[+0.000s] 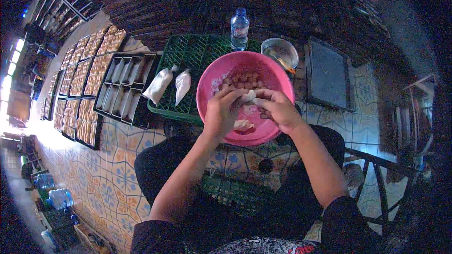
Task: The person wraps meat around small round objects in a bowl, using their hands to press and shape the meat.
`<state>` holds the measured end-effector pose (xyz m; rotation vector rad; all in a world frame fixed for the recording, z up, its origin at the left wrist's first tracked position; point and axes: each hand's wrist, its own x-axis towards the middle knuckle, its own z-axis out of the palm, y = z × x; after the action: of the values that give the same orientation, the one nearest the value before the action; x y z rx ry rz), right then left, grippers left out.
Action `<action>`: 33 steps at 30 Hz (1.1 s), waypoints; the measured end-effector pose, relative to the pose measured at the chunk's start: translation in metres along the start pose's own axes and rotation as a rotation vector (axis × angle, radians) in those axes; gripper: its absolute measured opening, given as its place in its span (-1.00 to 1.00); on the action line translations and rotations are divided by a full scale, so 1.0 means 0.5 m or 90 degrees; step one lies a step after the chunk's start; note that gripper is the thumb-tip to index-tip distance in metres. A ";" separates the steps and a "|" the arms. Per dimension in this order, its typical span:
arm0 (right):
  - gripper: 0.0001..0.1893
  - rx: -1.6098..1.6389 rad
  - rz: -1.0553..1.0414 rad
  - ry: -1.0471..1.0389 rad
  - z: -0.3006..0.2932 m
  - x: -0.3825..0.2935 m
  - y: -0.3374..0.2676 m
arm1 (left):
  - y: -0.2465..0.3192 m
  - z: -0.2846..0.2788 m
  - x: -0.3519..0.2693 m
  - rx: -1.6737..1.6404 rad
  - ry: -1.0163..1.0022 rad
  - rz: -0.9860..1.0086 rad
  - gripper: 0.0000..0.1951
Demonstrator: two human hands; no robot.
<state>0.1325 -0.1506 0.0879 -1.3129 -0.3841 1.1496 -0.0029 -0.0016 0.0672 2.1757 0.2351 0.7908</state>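
My left hand [223, 110] and my right hand [279, 108] meet over a pink plastic basin [284, 77]. Between their fingertips is a small whitish piece [250, 95], which looks like dough. Several small brownish balls [245, 80] lie together in the far part of the basin, with white powder on the wall to their left. In the near part rests a pale lump [243, 125] with a reddish underside; what it is cannot be made out. My fingers partly hide the basin's middle.
A green plastic crate [187, 51] supports two tied bags of white stuff [160, 84] and a water bottle [240, 30]. A metal bowl [280, 51] stands behind right, beside a flat metal tray [328, 74]. Left are empty baking tins [122, 84] and trays of bread rolls [87, 114].
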 end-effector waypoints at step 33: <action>-0.70 -0.004 -0.125 -0.040 0.006 0.013 0.004 | -0.006 -0.025 0.018 -0.097 -0.029 0.024 -0.67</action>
<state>0.1319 -0.1440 0.0847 -1.2176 -0.5508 1.0271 -0.0028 0.0117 0.0754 2.0575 0.1078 0.7545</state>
